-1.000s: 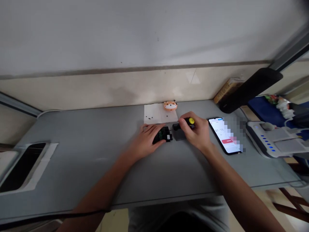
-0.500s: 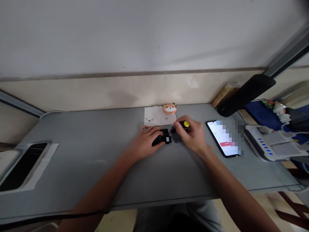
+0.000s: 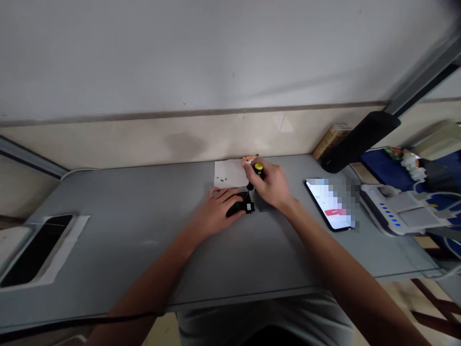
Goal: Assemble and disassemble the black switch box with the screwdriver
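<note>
1. Obj: small black elec. unit (image 3: 242, 207) on grey desk (image 3: 144, 206), green PCB showing, small white label at R end. Sits just in front of paper, centre of desk.
2. My L hand (image 3: 216, 211): fingers curled over unit, holding it down on desk.
3. My R hand (image 3: 272, 185): fingers narrow, pinched round black-handled screwdriver (image 3: 256, 172) w/ yellow cap. Can't tell if tip touches unit; hand hides shaft.
4. Driver nearly upright, long axis tilted, yellow cap up, lower end down twd unit. Unit's long axis runs approx L–R.
5. Around: white paper sheet (image 3: 230, 172) behind unit, few tiny black screws (image 3: 222, 179) on it. Orange animal figurine (image 3: 248, 159) at back edge of paper, mostly behind R hand. Dark grey pad (image 3: 264, 204) just R of unit.
6. Further R: phone (image 3: 329, 204), screen partly pixelated; book (image 3: 330, 141); black lamp head (image 3: 360, 142).
</note>
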`<state>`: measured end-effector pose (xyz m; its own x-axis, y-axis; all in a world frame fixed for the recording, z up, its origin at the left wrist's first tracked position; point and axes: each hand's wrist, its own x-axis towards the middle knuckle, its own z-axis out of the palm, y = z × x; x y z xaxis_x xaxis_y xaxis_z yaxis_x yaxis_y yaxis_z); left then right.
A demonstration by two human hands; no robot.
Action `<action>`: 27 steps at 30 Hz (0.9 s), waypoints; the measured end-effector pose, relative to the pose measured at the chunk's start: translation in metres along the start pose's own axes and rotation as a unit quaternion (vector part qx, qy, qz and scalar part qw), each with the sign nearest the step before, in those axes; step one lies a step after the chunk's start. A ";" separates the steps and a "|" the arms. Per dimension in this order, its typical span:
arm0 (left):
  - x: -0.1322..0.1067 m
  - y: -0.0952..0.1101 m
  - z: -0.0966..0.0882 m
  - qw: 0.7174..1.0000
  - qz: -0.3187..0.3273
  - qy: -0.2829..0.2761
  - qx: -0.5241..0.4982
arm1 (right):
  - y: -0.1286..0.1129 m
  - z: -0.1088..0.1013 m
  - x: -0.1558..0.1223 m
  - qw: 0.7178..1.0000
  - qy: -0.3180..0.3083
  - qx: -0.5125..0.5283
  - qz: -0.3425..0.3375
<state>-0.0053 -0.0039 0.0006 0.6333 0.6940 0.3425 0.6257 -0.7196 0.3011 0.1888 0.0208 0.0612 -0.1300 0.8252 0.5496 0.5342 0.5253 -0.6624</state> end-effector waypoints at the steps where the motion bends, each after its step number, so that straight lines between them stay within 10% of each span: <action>1: 0.000 0.000 0.000 1.000 0.002 0.002 0.000 | -0.001 0.001 0.000 1.000 0.000 -0.003 0.001; 27: 0.001 -0.002 0.002 0.999 -0.020 -0.036 0.001 | 0.000 -0.001 -0.013 0.998 0.063 0.019 -0.002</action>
<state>-0.0049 -0.0014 -0.0012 0.6388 0.7225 0.2643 0.6523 -0.6908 0.3118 0.1915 0.0103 0.0544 -0.0250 0.7919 0.6101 0.5016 0.5379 -0.6776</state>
